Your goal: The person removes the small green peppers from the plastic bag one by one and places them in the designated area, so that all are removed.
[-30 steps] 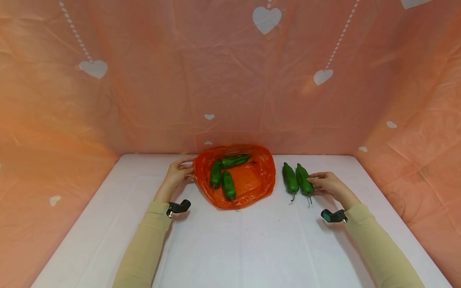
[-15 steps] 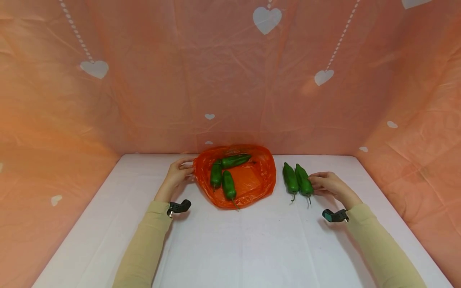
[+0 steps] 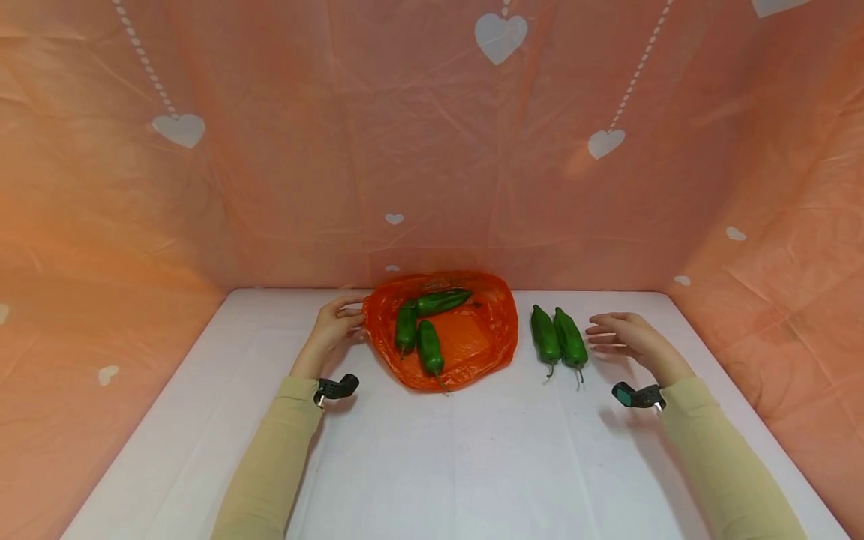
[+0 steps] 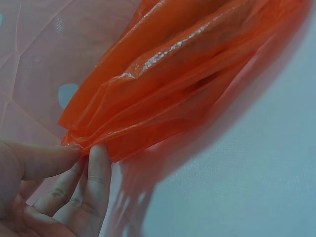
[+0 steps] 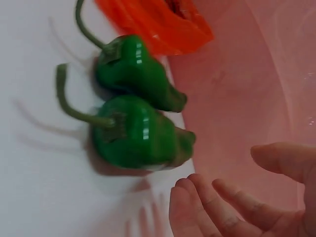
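Observation:
An orange-red plastic bag [image 3: 466, 341] lies spread wide on the table, with three green peppers inside, one of them the front pepper [image 3: 429, 348]. At the bag's left edge my left hand [image 3: 331, 326] pinches the plastic between thumb and fingertips, as the left wrist view shows. Right of the bag, a pepper [image 3: 545, 337] and another pepper [image 3: 570, 339] lie side by side, stems toward me. My right hand [image 3: 631, 337] hovers just right of this pair, fingers loosely extended and holding nothing. In the right wrist view its thumb stands apart from the fingers.
White cloth covers the table [image 3: 432, 465]. Orange fabric [image 3: 432, 150] with printed hearts hangs behind it and along both sides. Each wrist wears a small black camera, such as the right camera [image 3: 637, 395].
My right hand has let go of the outer right pepper and drawn back to the right. That pepper now lies closer to its neighbour. The left hand stays at the bag.

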Motion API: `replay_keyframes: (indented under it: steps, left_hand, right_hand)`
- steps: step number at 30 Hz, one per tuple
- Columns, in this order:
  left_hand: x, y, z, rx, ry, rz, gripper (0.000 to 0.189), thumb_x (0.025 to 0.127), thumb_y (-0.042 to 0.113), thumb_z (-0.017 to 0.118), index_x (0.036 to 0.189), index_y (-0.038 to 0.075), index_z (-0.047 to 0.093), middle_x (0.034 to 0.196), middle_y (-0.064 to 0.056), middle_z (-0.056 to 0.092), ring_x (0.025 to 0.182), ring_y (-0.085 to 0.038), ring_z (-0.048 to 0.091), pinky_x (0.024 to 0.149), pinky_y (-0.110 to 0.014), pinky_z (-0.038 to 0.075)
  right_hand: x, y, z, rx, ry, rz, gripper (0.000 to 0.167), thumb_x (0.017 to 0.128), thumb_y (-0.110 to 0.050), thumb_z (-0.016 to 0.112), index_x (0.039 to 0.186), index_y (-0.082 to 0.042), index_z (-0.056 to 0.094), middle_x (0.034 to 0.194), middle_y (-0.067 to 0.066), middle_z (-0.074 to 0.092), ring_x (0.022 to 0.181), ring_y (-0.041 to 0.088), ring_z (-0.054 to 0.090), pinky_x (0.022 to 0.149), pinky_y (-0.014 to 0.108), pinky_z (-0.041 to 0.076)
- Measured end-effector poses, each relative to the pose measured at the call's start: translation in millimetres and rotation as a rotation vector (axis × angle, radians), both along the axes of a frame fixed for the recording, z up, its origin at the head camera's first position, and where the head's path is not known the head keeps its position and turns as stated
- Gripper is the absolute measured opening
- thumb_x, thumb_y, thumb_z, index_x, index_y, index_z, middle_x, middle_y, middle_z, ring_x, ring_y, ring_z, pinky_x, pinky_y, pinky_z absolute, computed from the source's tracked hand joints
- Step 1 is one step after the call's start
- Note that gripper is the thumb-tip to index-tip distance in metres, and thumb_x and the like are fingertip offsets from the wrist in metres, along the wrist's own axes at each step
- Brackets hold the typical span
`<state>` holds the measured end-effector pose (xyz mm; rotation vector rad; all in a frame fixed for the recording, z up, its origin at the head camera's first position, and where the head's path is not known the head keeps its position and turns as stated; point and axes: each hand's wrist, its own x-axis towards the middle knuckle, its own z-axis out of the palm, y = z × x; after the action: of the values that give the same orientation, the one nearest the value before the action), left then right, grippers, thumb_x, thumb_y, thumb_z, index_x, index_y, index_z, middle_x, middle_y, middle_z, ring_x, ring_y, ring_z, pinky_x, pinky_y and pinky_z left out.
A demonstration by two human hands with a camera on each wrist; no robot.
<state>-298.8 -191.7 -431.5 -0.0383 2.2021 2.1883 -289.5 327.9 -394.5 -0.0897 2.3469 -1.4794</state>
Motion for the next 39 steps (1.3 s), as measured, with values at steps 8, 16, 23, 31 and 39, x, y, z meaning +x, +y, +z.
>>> replay_keyframes:
  steps: [8, 16, 23, 31, 39]
  left_hand:
    - [-2.4, -0.9, -3.5, -0.010, 0.008, 0.005, 0.043, 0.092, -0.009, 0.054, 0.134, -0.008, 0.046, 0.091, -0.011, 0.065, 0.067, -0.020, 0.065, 0.069, -0.038, 0.058]
    - [-2.7, -1.6, -3.4, -0.029, -0.006, 0.005, 0.043, 0.092, -0.007, 0.055, 0.134, -0.006, 0.047, 0.092, -0.009, 0.065, 0.068, -0.018, 0.065, 0.070, -0.037, 0.058]
    - [-1.8, -1.0, -2.7, -0.033, -0.011, 0.003, 0.043, 0.092, -0.006, 0.056, 0.135, -0.005, 0.047, 0.096, -0.011, 0.064, 0.069, -0.016, 0.064, 0.072, -0.037, 0.058]
    - [-2.4, -1.4, -3.6, -0.025, -0.010, 0.005, 0.043, 0.092, -0.006, 0.055, 0.135, -0.005, 0.047, 0.092, -0.007, 0.065, 0.068, -0.015, 0.064, 0.071, -0.038, 0.058]
    - [-3.0, -1.1, -3.5, -0.018, -0.016, 0.002, 0.043, 0.093, -0.006, 0.055, 0.135, -0.003, 0.048, 0.091, -0.007, 0.064, 0.069, -0.017, 0.065, 0.072, -0.039, 0.058]
  right_hand:
    - [-2.6, -3, 14.5, -0.067, 0.003, -0.007, 0.063, 0.104, -0.034, 0.038, 0.143, 0.014, 0.024, 0.139, 0.036, 0.035, 0.123, 0.041, 0.047, 0.096, 0.039, 0.046]
    - [-4.8, -18, 27.6, -0.150, 0.023, 0.005, 0.062, 0.103, -0.035, 0.040, 0.144, 0.010, 0.026, 0.142, 0.035, 0.033, 0.128, 0.045, 0.039, 0.098, 0.041, 0.044]
    - [-5.2, -36, 36.8, -0.175, 0.053, 0.049, 0.066, 0.101, -0.041, 0.045, 0.144, 0.007, 0.031, 0.142, 0.031, 0.036, 0.128, 0.044, 0.040, 0.102, 0.045, 0.040]
    - [-14.0, -65, 41.6, -0.209, 0.037, 0.093, 0.062, 0.102, -0.034, 0.045, 0.142, 0.010, 0.030, 0.139, 0.033, 0.038, 0.127, 0.046, 0.040, 0.100, 0.044, 0.042]
    - [-20.4, -92, 39.6, -0.237, -0.005, 0.109, 0.063, 0.100, -0.034, 0.050, 0.143, 0.008, 0.031, 0.137, 0.029, 0.042, 0.125, 0.044, 0.044, 0.102, 0.050, 0.039]
